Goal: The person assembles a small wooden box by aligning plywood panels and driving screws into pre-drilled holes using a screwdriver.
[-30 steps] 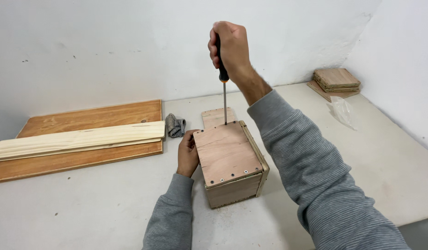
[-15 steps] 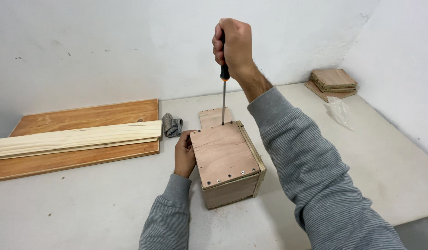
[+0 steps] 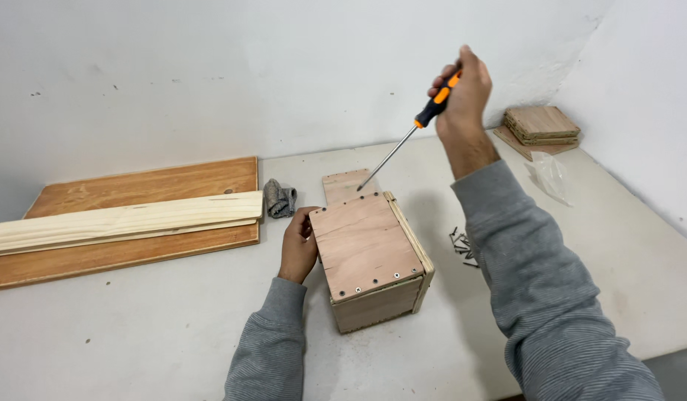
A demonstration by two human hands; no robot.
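Two hands work on one wooden box, which sits in the middle of the frame on the white table. I go from the big things to the small ones. The box has a plywood top with small screws along its near and far edges, and it lies a little turned, its long side running from the lower right toward the upper left. Behind it, touching or just beside its far edge, lies a small plywood piece.

My left hand is the nearer one to the box: it presses flat against the left wall, fingers closed on the upper edge, holding the box steady. My right hand is higher, in the upper right part of the frame, well apart from the box. Its fingers are wrapped tight around the black and orange handle of a screwdriver. The long axis of the tool runs slanted, from the hand down and to the left, and the tip hangs just above the far edge of the box, near the far corner screw; I judge that it does not touch.

Compared with half a second ago, the screwdriver is no longer upright with its tip on the top panel. It is now lifted and tilted, and the right hand has moved to the right. The left hand keeps the same place.
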